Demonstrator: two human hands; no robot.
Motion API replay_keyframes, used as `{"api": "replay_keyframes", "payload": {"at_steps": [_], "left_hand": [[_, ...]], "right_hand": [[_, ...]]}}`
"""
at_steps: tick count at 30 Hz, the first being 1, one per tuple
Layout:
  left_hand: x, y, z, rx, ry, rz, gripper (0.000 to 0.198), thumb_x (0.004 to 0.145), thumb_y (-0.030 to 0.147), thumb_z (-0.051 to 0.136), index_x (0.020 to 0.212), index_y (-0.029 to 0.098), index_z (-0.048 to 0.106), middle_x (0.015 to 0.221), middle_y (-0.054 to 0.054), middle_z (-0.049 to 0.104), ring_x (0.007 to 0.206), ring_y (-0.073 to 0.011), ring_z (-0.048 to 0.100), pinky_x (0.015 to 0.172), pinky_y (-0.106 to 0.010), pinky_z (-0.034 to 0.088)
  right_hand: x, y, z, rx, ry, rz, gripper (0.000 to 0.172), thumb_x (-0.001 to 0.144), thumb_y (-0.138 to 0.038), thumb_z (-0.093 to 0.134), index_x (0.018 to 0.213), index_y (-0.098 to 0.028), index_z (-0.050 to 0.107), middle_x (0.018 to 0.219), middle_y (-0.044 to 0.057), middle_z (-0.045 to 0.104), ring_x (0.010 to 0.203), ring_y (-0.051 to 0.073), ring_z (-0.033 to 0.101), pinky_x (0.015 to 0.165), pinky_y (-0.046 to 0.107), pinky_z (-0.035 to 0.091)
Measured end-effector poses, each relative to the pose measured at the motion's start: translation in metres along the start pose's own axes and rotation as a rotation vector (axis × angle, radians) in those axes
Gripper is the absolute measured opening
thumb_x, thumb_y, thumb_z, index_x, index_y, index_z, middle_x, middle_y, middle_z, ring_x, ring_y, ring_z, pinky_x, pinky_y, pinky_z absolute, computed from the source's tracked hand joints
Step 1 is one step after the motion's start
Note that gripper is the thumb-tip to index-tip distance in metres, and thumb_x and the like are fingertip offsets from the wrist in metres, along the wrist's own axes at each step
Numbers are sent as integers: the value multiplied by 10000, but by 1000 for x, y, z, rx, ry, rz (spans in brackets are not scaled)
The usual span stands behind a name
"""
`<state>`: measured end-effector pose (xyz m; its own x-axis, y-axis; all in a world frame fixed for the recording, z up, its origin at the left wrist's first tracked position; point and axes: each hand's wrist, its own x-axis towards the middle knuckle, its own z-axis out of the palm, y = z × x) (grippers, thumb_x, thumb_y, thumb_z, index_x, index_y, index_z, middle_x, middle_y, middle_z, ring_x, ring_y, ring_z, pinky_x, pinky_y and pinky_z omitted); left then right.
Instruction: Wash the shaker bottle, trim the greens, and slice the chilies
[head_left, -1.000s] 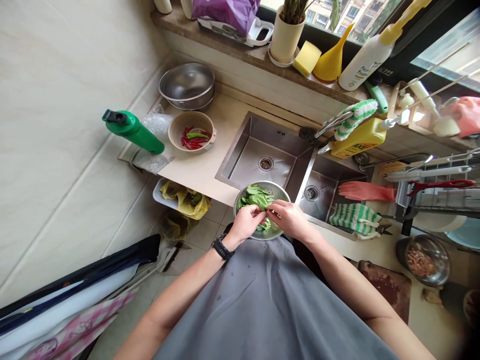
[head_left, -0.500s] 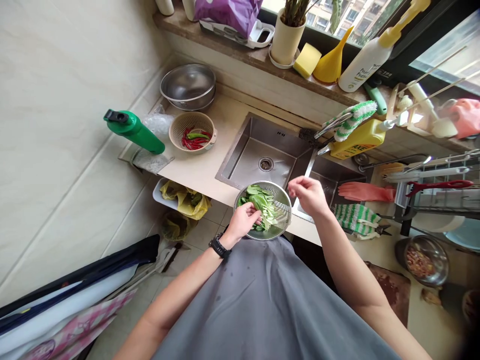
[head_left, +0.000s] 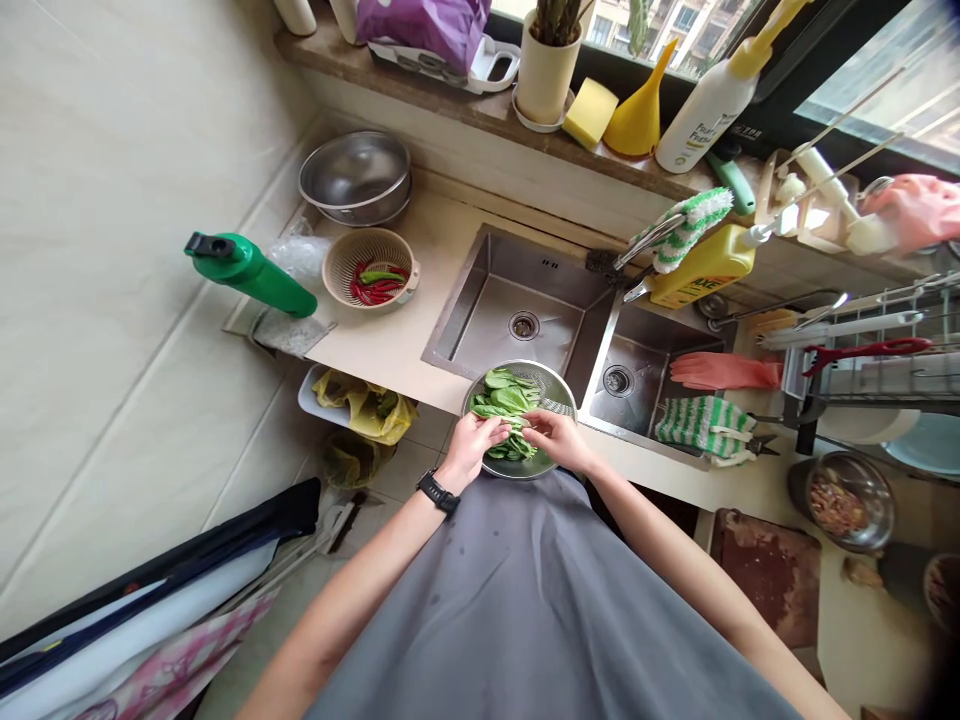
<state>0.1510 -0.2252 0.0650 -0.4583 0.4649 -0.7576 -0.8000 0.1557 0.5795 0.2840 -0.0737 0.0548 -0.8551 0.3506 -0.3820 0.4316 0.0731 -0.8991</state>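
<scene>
A steel colander (head_left: 559,388) full of green leafy vegetables (head_left: 504,395) rests on the front edge of the double sink (head_left: 525,300). My left hand (head_left: 474,445), with a black watch on its wrist, is closed on a bunch of the greens over the colander's near side. My right hand (head_left: 553,438) meets it from the right, its fingers pinched on the same greens. Both hands touch at the middle of the bunch.
A beige basket of red and green chillies (head_left: 371,268) and a steel bowl (head_left: 356,178) stand left of the sink, beside a green bottle (head_left: 247,272). Pink gloves (head_left: 724,370), a striped cloth (head_left: 701,425), a dish rack and a chopping board (head_left: 769,570) lie to the right.
My right hand had swung out over the right sink basin and has come back to the greens in the colander. My left hand stayed on the greens.
</scene>
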Motion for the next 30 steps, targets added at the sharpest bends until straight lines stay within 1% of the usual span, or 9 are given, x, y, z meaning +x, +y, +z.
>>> {"api": "replay_keyframes", "payload": {"at_steps": [5, 9, 11, 13, 14, 16, 19, 23, 30], "left_hand": [[1, -1, 2, 4, -72, -5, 191, 802, 189, 805, 933, 112, 690, 932, -83, 749, 831, -145, 731, 793, -266, 607], [-4, 4, 0, 77, -158, 50, 342, 759, 266, 843, 1019, 136, 664, 1010, -87, 734, 897, -170, 716, 835, -319, 602], [-8, 10, -1, 229, -106, 204, 447, 759, 304, 841, 1132, 172, 633, 1132, -103, 709, 992, -204, 701, 866, -365, 596], [-13, 19, -2, 500, -39, 461, 511, 759, 311, 838, 1212, 209, 623, 1255, -113, 669, 1146, -251, 652, 958, -419, 562], [-15, 24, -2, 661, -49, 588, 498, 762, 305, 835, 1213, 220, 643, 1281, -110, 663, 1207, -269, 621, 1013, -439, 530], [-19, 34, -2, 943, -175, 751, 347, 803, 290, 798, 1134, 231, 714, 1221, -90, 706, 1199, -277, 623, 1063, -438, 482], [-25, 45, 1, 1115, -355, 763, 137, 915, 274, 664, 986, 242, 777, 1010, -59, 767, 951, -234, 700, 941, -362, 518], [-30, 52, 3, 1191, -361, 719, 144, 919, 266, 642, 898, 237, 782, 895, -62, 754, 848, -222, 680, 850, -303, 508], [-36, 47, 1, 1236, -393, 755, 145, 917, 194, 602, 864, 214, 735, 863, -74, 678, 853, -222, 628, 847, -306, 489]], "right_hand": [[-5, 2, 16, 307, 125, 134, 339, 811, -513, 725, 917, -193, 694, 758, 38, 718, 694, 189, 680, 702, 327, 584], [-5, -5, 12, 243, 187, 114, 310, 795, -478, 743, 892, -189, 686, 719, 32, 708, 647, 186, 670, 651, 316, 565], [-8, -11, 10, 109, 236, 51, 252, 813, -431, 729, 870, -190, 686, 731, 39, 722, 655, 188, 677, 645, 309, 554], [-12, -20, 8, -34, 265, -27, 188, 840, -377, 697, 838, -189, 699, 751, 48, 739, 675, 188, 687, 659, 303, 547], [-15, -24, 8, -85, 262, -61, 170, 854, -353, 679, 835, -188, 710, 759, 51, 747, 685, 187, 692, 668, 300, 545], [-18, -34, 9, -117, 226, -103, 165, 876, -326, 650, 864, -186, 735, 776, 53, 760, 702, 187, 703, 681, 296, 547], [-21, -46, 12, -61, 145, -94, 185, 888, -340, 646, 918, -192, 754, 791, 54, 768, 716, 195, 715, 682, 298, 558], [-20, -54, 14, -37, 130, -66, 196, 899, -382, 653, 913, -204, 734, 803, 60, 763, 709, 202, 711, 681, 311, 565], [-20, -61, 16, -502, 71, -288, 183, 986, -244, 515, 943, -212, 690, 875, 76, 724, 759, 195, 662, 708, 306, 507]]}}
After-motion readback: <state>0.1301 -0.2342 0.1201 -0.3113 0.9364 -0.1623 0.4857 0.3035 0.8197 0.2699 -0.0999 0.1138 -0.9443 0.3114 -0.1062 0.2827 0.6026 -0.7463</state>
